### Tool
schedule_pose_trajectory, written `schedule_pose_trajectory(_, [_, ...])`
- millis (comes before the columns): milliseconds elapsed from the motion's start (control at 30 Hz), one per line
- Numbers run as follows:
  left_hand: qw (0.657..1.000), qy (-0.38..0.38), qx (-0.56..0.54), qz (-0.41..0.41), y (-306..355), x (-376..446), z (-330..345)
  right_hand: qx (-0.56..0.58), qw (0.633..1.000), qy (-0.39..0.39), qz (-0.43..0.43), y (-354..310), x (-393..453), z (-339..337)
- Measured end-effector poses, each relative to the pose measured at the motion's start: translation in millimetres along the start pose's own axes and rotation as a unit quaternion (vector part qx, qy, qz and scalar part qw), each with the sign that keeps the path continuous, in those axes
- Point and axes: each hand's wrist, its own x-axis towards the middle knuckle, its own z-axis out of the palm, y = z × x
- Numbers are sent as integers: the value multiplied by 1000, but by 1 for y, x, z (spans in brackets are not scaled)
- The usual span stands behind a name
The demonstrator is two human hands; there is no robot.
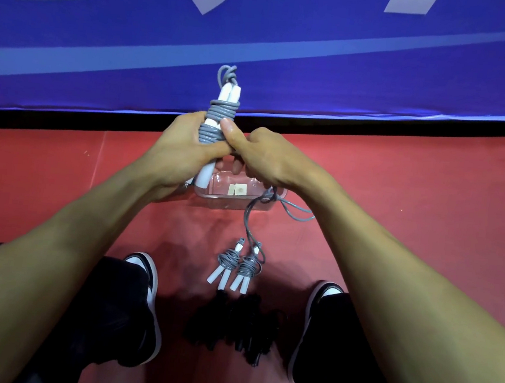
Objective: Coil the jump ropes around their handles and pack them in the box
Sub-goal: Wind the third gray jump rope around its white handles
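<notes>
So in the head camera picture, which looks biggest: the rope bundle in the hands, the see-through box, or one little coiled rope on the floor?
1. Rope bundle in the hands, though it is closest to the camera, so that inflates it.
2. See-through box, partly hidden by the hands, so unsure against the bundle.
3. Coiled rope on the floor, smallest.

Both hands [184,144] clutch the half-coiled grey rope [220,117] (white handles).

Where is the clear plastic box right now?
The clear box sits on the red floor mid-frame, directly below both hands, with two coiled grey ropes just nearer the person's feet.
</notes>
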Motion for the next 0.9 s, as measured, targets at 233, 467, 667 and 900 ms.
schedule_pose_trajectory(233, [982, -56, -170, -68, 2, 3, -1, 9, 999, 28, 19, 1, -1, -2])
schedule_pose_trajectory(467, [991, -57, -125, -10, -3, 3, 0, 14, 999, 29, 29, 2, -3, -5])
schedule_pose_trajectory(667, [1000, 14, -14, -5, -6, 3, -6, 51, 998, 11, 39, 3, -1, -5])
schedule_pose_trajectory(900, [999, 15, 32, 13, -3, 3, -5, 54, 998, 21, 35, 6, 2, -6])
